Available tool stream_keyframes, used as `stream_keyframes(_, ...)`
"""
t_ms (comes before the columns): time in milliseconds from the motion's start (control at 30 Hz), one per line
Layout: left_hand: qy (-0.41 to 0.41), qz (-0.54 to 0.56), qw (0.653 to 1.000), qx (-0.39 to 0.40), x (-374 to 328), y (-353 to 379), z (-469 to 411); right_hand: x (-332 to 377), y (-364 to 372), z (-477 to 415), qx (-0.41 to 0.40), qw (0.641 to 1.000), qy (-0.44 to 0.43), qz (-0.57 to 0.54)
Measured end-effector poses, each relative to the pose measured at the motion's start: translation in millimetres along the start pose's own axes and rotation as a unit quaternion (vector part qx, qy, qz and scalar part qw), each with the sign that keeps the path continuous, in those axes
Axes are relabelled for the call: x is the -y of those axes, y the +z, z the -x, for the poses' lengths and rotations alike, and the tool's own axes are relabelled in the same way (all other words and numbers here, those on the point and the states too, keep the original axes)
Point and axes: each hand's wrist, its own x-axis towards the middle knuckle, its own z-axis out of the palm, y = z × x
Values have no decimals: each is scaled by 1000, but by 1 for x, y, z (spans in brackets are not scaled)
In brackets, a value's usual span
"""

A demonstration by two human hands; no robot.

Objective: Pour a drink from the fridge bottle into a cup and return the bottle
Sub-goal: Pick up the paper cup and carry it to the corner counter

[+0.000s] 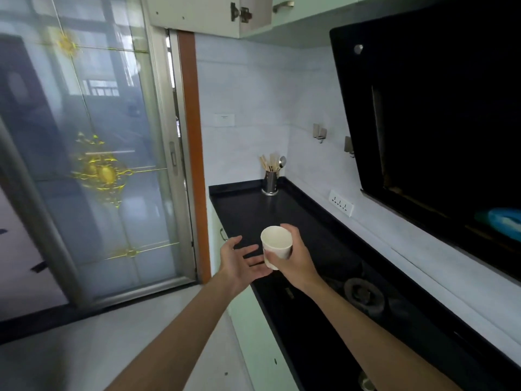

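Near frame center, the right hand (296, 259) has its grip curled round a white cup (276, 245), held above the black worktop (248, 210) near its front edge. The left hand (239, 263), fingers spread, sits just beside the cup's base.

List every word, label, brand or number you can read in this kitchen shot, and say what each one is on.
Nothing in this view can be read as text.
White sticker on the wall tiles: one line of print, too small to read.
Paper cup in the right hand: faint marking on its side, partly behind the fingers, too blurred to read.
Wall socket: no lettering shows.
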Motion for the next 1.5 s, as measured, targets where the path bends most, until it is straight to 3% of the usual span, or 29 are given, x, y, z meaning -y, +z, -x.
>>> stream_keyframes(733, 10, 22, 999, -40, -67, -20, -125, -54, 42, -141, 49, 999, -11, 14)
stream_keyframes(1500, -53, -13, 998, -12, -220, -93, -244, -67, 172, -284, 19, 998, 8, 57)
